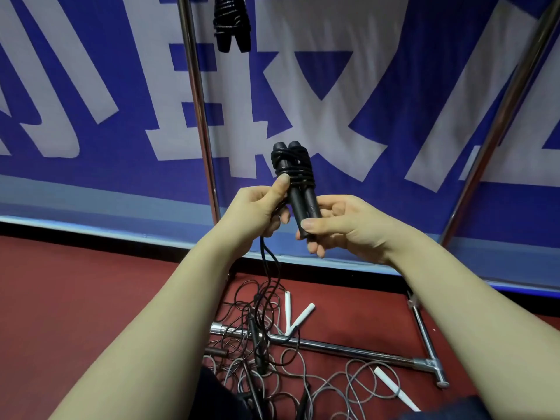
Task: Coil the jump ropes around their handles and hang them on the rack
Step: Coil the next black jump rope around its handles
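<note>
Two black handles (304, 194) side by side, upright, held up between both hands in front of the banner. Round their lower ends the right hand (339, 227), thumb laid across the front, fingers curled behind in a firm grip. Just beside it the left hand (259, 209), thumb tip pressed against the black rope coil (295, 168) wound round the upper half of the handles, fingers closed on the slack.

From that hand, loose rope (269, 268) trailing down to the red floor (75, 298) and into a tangle of ropes (274, 356), dark and grey. Two white handles (298, 316) in a V near the chrome base bar (348, 348) of the rack; another white handle (394, 391) further right.

High up, cut by the top edge, a wound black bundle (231, 22) hanging just beside the rack's upright pole (198, 110).

Behind everything a blue banner (91, 71) with huge white characters, cropped, not readable whole. Faint mark on one handle near the right thumb, too small to read.
</note>
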The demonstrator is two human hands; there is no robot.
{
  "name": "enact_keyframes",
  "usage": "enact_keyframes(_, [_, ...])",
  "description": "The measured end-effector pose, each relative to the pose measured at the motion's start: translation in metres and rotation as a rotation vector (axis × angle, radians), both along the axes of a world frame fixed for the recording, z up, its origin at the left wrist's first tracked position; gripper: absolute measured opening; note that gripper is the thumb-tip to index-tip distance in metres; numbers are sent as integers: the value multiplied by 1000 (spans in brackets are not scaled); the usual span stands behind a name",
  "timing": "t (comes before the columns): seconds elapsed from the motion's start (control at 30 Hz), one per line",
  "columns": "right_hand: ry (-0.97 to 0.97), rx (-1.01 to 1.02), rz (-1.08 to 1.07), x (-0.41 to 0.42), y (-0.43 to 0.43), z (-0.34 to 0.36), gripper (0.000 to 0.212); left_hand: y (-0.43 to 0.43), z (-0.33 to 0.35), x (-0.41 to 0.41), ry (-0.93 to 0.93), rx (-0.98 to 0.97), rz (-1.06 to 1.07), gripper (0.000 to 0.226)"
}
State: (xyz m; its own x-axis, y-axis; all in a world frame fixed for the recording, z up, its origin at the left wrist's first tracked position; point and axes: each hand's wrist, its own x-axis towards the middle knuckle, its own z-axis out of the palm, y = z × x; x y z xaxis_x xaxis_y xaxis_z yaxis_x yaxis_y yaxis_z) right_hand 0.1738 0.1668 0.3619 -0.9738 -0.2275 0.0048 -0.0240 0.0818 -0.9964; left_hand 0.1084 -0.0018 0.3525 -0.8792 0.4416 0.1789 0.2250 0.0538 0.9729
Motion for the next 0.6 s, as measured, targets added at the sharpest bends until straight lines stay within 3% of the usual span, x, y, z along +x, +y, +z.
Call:
enact_keyframes(0.17, [-13, 120, -92, -2, 8, -1, 33, -1, -3, -7, -35, -75, 78, 53])
enact_keyframes(0.43, [-10, 190, -149, -5, 8, -1, 32, -5, -5, -9, -62, -141, 32, 47])
enact_keyframes(0.6, [-4, 209, -209, -5, 10, 0, 33, 1, -5, -8, -88, -98, 66, 43])
